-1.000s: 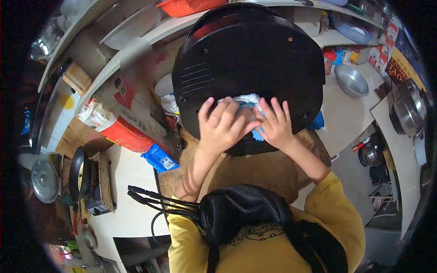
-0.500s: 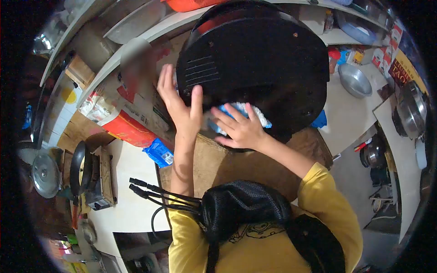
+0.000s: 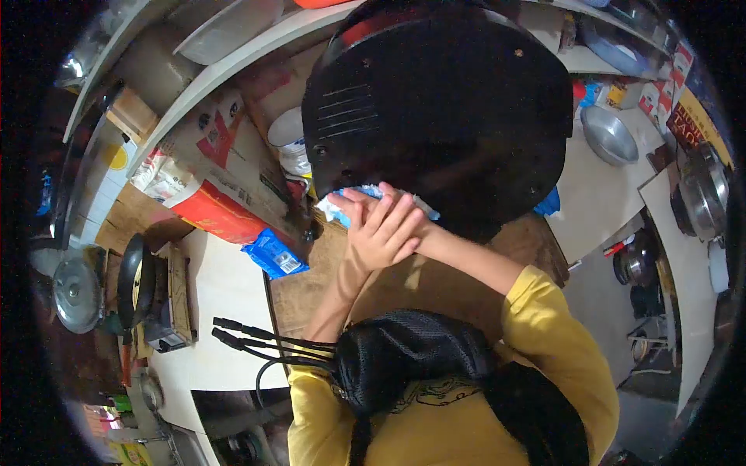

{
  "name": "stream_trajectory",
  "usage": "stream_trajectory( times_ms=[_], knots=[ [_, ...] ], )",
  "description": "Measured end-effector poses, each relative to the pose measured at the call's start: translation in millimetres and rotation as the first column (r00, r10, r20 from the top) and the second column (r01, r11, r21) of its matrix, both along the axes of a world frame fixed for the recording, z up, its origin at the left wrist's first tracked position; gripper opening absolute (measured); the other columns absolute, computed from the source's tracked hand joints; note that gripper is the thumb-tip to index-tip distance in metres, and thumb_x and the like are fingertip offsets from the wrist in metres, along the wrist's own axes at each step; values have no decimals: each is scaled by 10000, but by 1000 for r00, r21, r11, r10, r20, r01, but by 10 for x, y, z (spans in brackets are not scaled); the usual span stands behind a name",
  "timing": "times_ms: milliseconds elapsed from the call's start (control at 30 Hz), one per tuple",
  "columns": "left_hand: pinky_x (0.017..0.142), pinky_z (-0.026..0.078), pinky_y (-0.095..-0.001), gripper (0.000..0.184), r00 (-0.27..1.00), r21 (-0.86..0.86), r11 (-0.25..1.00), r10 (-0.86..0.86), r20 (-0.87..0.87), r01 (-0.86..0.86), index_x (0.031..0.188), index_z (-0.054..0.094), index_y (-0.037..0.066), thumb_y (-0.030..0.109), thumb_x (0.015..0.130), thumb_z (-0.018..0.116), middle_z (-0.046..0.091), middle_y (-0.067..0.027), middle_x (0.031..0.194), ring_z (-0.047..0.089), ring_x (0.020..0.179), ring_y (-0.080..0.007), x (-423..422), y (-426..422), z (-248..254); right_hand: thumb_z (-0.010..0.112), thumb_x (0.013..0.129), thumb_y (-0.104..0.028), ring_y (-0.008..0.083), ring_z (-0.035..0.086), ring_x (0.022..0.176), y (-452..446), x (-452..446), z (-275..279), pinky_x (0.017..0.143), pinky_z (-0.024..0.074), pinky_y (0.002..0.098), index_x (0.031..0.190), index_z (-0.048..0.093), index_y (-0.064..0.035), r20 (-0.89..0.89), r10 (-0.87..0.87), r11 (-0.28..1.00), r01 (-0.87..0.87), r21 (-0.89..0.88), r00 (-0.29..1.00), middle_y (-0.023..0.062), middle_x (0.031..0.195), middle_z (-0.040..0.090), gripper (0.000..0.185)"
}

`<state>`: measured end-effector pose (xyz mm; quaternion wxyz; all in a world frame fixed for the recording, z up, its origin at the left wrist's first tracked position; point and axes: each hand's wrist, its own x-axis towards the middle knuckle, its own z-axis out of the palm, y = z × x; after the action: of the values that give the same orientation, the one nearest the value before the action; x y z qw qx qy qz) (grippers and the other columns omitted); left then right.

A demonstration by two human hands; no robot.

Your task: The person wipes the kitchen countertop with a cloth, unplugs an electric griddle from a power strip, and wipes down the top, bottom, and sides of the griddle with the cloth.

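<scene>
A large black rounded appliance (image 3: 443, 116) with vent slots stands in front of me, and I cannot make out its exact kind. At its near edge, my right hand (image 3: 423, 231) presses a blue and white cloth (image 3: 338, 210) against it. The cloth lies partly under that hand. Across the back of my right hand lies my left hand (image 3: 382, 237), fingers stretched out and holding nothing. It hides much of the right palm and some of the fingers.
A brown wooden surface (image 3: 311, 291) lies below the appliance. To its left are a blue packet (image 3: 273, 254), a red and white bag (image 3: 214, 210) and a frying pan (image 3: 136, 283) on a stove. A metal bowl (image 3: 610, 133) sits at right, with a shelf (image 3: 256, 50) overhead.
My left hand has come off the appliance's left side and moved down and right onto my right hand. The cloth and right hand have shifted slightly left along the near edge.
</scene>
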<state>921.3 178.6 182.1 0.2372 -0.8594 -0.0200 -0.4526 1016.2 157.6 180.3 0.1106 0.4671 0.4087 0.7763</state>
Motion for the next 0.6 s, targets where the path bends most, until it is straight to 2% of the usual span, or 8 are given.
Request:
stream_trajectory(
  times_ms=[67,100,133,267,400,467,500,600],
  knots=[
    [869,167,-465,426,993,-37,998,39,-109,-43,1039,465,131,413,728,392,385,-73,1139,267,1107,-254,-30,-27,-124,282,771,-280,140,203,1143,-115,73,-184,908,128,424,1187,241,-138,-569,360,776,-576,-257,740,-7,1257,195,442],
    [881,150,-463,445,988,-129,991,20,-155,-40,1055,456,138,424,719,398,379,-60,1148,271,1108,-236,-40,-52,-189,333,746,-264,129,208,1142,-293,154,-169,897,140,423,1185,251,-143,-856,284,517,-821,-242,431,-2,1250,216,463],
    [895,122,-462,454,975,-119,991,33,-220,-61,1077,438,161,423,707,416,367,-51,1159,273,1109,-224,-43,-78,-209,355,732,-282,117,210,1140,-405,278,-180,900,106,418,1171,288,-155,-778,219,576,-721,-385,589,-24,1230,261,462],
    [912,130,-412,428,984,-172,984,26,-175,-56,1093,422,199,377,704,451,350,-1,1173,285,1102,-166,93,-159,-218,371,726,-269,124,230,1134,-669,728,-9,912,64,459,1104,401,-190,-617,361,745,-614,-260,699,-67,1191,323,387],
    [918,105,-433,451,998,-190,982,29,51,-18,1098,410,163,383,707,454,318,-70,1190,254,1121,-240,137,-135,60,400,713,-255,156,235,1131,-573,643,504,908,76,476,1038,446,-182,-701,450,757,-652,-29,553,-60,1202,308,336],
    [916,107,-440,456,979,-112,991,-46,198,69,1096,413,144,366,702,465,323,-91,1183,251,1120,-265,108,-96,165,395,715,-258,161,257,1114,-345,426,533,894,140,470,1061,421,-153,-640,546,671,-740,-52,540,-11,1214,287,362],
    [915,86,-467,505,990,-76,997,-18,143,29,1109,378,82,344,690,485,283,-174,1186,201,1130,-325,63,-90,209,385,722,-250,174,266,1106,-200,307,438,892,171,442,1091,384,-132,-668,565,574,-812,-103,484,21,1213,280,387],
    [911,100,-456,480,998,-108,993,49,25,-46,1074,428,88,351,677,490,299,-145,1188,216,1124,-313,-7,-43,48,364,738,-225,187,296,1083,-56,227,31,870,240,369,1134,327,-102,-819,456,355,-915,-193,349,69,1200,285,416]
  ],
)
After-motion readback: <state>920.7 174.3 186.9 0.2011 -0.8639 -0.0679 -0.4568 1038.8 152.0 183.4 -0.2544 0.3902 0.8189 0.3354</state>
